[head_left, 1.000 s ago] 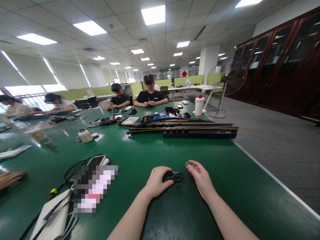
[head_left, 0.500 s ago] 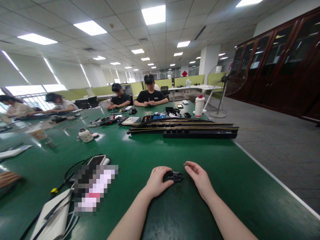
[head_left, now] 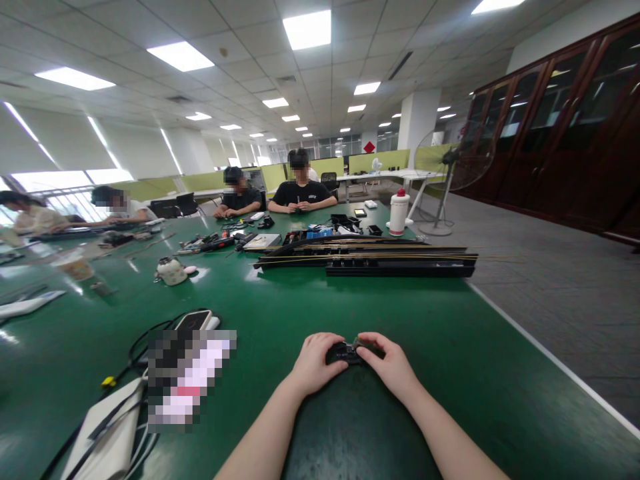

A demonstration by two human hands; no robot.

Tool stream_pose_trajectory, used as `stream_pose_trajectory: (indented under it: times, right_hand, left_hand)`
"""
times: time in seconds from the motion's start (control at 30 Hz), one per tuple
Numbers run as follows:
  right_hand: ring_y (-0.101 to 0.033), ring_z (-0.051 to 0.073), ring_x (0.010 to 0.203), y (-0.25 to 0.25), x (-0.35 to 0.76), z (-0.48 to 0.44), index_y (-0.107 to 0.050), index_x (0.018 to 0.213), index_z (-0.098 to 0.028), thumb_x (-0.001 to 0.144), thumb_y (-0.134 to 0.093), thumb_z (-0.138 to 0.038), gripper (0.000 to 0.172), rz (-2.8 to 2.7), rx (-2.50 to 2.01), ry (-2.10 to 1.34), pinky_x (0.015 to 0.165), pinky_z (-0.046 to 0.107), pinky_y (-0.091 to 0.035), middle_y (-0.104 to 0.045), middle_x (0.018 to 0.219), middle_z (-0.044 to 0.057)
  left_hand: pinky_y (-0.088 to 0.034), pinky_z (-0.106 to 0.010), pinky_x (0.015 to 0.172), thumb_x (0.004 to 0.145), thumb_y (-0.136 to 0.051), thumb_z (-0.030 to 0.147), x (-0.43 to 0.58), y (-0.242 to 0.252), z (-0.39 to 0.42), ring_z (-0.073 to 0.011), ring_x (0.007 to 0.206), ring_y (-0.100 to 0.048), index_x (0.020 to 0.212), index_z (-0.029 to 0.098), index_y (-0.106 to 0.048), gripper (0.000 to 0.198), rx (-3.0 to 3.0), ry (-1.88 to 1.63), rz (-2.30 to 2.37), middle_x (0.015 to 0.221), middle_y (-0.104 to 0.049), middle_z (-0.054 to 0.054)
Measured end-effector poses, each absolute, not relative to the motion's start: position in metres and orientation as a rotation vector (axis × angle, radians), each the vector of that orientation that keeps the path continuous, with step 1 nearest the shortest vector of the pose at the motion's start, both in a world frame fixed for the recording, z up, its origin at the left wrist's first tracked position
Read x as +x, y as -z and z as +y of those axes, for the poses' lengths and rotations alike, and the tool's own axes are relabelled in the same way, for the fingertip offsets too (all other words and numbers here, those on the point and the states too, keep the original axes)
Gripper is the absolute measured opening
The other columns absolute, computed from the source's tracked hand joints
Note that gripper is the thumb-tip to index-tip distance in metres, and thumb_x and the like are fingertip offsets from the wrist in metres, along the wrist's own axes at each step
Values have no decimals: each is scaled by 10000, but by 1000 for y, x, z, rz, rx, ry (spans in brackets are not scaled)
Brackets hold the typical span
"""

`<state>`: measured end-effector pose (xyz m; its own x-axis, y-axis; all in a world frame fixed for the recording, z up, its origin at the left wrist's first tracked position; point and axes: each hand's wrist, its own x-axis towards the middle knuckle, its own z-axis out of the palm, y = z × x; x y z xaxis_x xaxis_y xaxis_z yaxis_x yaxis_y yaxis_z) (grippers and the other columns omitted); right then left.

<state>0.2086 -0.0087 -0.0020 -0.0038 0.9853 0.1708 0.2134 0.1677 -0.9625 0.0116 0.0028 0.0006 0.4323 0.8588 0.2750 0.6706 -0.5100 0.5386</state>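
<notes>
A small black plastic part [head_left: 349,353], with fine detail on its upper face, rests on the green table [head_left: 280,313] in front of me. Thumb and fingers of my left hand [head_left: 316,360] grip its left end. My right hand [head_left: 389,363] is at the part's right end, thumb and forefinger pinched on a small greyish piece [head_left: 357,343] that meets the black part. What kind of piece it is, I cannot make out; the fingertips mostly cover it.
Beyond my hands lie long black rails [head_left: 400,268] with thin brass-coloured rods. A white bottle with a red cap [head_left: 399,215] stands behind them. On my left are a phone [head_left: 194,321], cables and a white box [head_left: 103,433]. Several people sit around the table.
My right hand has moved left and down, bringing the small piece from the air onto the black part's right end. My left hand stays put. Another person's hand at the far left has gone.
</notes>
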Motion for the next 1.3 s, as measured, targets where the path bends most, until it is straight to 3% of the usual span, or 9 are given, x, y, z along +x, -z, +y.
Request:
stream_pose_trajectory:
  times: [0.37,0.73,0.97,1.3]
  right_hand:
    - [-571,246,1011,-1,203,-15,-685,864,-245,695,-653,-215,174,-1895,-1276,-663,917,405,-409,-673,1030,62]
    - [-598,238,977,-4,204,-16,-655,987,-251,678,-633,-234,311,-1764,-1297,-782,910,389,-427,-680,1024,45]
    - [-616,211,963,-7,205,-16,-644,982,-241,788,-488,-242,249,-1681,-1306,-837,889,359,-448,-689,1003,38]
    - [-621,208,947,1,206,-13,-644,981,-245,813,-438,-242,267,-1680,-1311,-816,872,359,-458,-691,988,37]
  left_hand:
    - [-373,-380,948,714,-696,283,13,1,3,-230,1048,-541,1075,234,-572,385,2340,-787,1298,1077,-632,-34]
    - [-368,-398,965,730,-670,283,11,2,4,-243,1086,-522,1109,242,-563,396,2351,-750,1328,1120,-617,-39]
    - [-366,-399,962,720,-683,280,12,2,3,-242,1081,-520,1111,238,-564,411,2338,-742,1328,1117,-616,-40]
    - [-353,-417,976,730,-665,272,12,1,3,-251,1096,-512,1119,240,-569,403,2319,-739,1343,1134,-613,-45]
